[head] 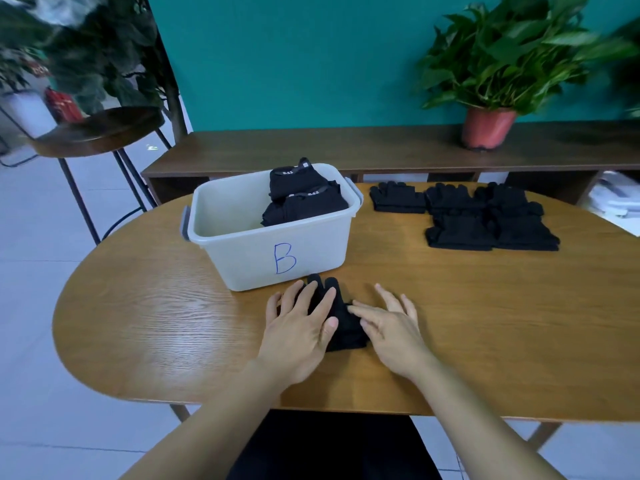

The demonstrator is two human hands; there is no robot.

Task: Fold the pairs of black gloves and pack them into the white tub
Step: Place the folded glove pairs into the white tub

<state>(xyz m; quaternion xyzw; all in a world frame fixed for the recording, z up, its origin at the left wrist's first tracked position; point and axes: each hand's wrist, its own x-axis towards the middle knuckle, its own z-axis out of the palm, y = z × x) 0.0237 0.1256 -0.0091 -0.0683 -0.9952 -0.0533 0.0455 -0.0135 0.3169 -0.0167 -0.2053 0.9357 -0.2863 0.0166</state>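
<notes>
Both hands lie flat with straight fingers: left hand (300, 328) and right hand (393, 329) press a glove pair (344, 327) on the surface (138, 306), just before the tub (242, 252) holding folded gloves (304, 202)

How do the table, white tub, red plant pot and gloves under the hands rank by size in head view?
1. table
2. white tub
3. red plant pot and gloves look alike; gloves partly covered, so unranked.

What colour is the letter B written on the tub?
Blue, on the front wall of the white tub; the letter B shows clearly in the head view.
</notes>
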